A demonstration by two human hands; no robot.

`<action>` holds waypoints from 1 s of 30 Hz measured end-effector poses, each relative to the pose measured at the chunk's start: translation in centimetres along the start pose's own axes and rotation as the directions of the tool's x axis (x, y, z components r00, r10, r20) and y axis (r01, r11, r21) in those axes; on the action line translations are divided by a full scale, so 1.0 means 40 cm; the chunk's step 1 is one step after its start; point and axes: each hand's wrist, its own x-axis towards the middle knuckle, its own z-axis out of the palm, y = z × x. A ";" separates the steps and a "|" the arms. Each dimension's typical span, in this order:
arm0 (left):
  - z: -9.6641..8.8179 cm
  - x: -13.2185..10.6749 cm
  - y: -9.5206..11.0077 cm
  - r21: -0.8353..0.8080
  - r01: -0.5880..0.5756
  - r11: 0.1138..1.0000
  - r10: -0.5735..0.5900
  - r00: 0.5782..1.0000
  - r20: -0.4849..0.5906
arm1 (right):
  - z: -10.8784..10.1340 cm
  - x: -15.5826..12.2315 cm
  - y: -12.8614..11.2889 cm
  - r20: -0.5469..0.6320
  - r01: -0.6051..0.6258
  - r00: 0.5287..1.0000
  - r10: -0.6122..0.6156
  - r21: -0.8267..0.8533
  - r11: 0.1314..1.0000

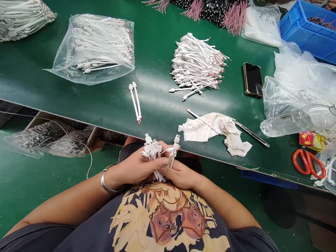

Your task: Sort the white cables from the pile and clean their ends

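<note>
"What are the hands doing?"

"Both are closed around a bunch of white cables. The left hand curls over the front with its thumb lying across, and the right hand presses in beside it, the two touching."

"Where's that bunch, then?"

"Held up in front of the chest, just below the edge of the green bench, with the white plug ends poking out above the fingers."

"And the arms?"

"Both forearms slant inward from the sides and meet at the hands, elbows out wide. A metal bangle sits on the left wrist."

"What's closest on the bench?"

"Two loose white cables lie just ahead of the hands. To the right is a crumpled white cloth, with a thin metal tool poking out from under it."

"Anything further back?"

"A loose pile of white cables with pink wire ends, a clear plastic bag full of more, and a phone lying flat. Over on the right there are orange scissors, a plastic bottle on its side and a blue crate"
</note>
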 end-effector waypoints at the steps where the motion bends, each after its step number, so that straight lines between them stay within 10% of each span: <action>1: -0.002 0.000 0.007 0.024 -0.028 0.999 0.027 0.999 0.021 | 0.001 -0.001 0.001 -0.004 -0.001 1.000 0.001 -0.020 1.000; 16: -0.029 0.003 0.036 -0.036 -0.079 0.996 0.087 0.902 0.423 | -0.013 -0.011 -0.010 0.114 0.050 0.993 -0.016 -0.299 0.953; 25: -0.005 -0.006 -0.016 -0.340 0.208 0.917 -0.175 0.977 0.123 | 0.011 -0.002 -0.003 0.076 -0.021 0.997 0.018 0.033 0.999; 30: 0.021 -0.004 -0.034 -0.526 0.179 0.832 -0.272 0.956 -0.106 | 0.019 -0.015 -0.032 0.034 -0.010 0.999 0.018 -0.223 0.975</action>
